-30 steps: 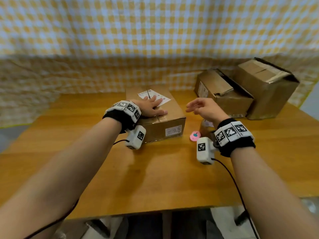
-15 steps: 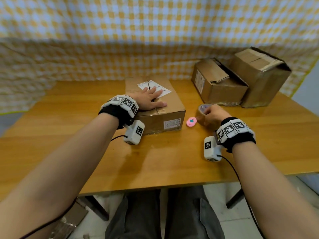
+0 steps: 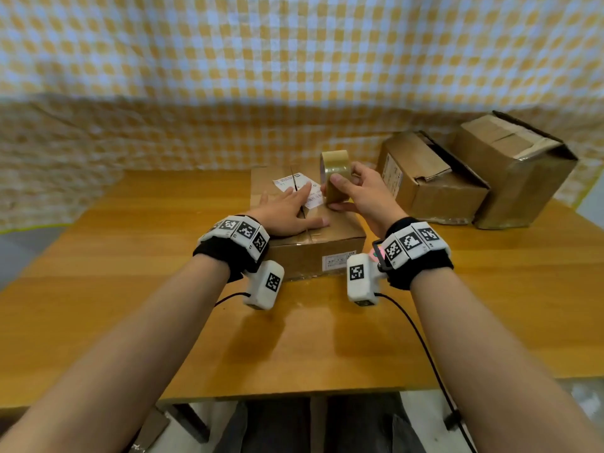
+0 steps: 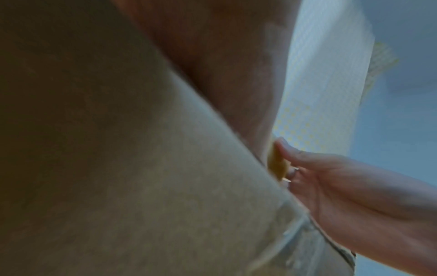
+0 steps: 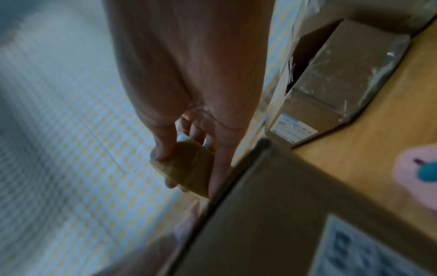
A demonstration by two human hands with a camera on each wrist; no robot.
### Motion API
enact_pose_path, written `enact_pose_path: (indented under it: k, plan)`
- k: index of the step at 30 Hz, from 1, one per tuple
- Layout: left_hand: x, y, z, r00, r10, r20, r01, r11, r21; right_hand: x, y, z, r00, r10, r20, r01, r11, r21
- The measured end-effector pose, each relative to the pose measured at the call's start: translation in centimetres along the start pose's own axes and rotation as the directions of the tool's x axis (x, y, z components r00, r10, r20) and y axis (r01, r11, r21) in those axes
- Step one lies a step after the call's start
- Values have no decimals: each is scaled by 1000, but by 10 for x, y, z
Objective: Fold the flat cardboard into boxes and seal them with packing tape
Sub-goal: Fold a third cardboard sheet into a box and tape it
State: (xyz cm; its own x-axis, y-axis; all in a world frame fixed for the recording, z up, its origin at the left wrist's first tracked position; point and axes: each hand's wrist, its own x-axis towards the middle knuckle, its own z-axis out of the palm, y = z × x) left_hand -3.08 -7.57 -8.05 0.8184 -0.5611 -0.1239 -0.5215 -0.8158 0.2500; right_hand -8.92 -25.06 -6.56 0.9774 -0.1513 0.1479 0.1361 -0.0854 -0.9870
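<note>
The left hand (image 3: 287, 209) was laid flat, fingers straight, on the closed cardboard box (image 3: 330, 230). The roll of packing tape (image 3: 336, 173) was gripped upright by the right hand (image 3: 362, 194) just above the box top. The box was set on the table (image 3: 130, 256), with two other boxes (image 3: 434, 188) at the far right.

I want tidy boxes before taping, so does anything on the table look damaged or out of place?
Yes. The middle box at the back right lies tipped, its torn flap hanging open. The larger box beside it also gapes at one end. The box under the left hand looks closed and square.
</note>
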Motion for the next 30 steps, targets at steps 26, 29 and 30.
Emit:
enact_pose_path:
  k: [26,29,30]
  plan:
    - [1,-13,17,670,174,-722,-454,865,-213,-2,23,11,981,-134,142,172,937,-303]
    - [0,-13,17,651,117,-750,-433,868,-241,-4,25,11,977,-164,138,196,944,-266]
    - [0,-13,17,650,109,-752,-431,868,-247,-4,26,10,976,-159,147,190,954,-230]
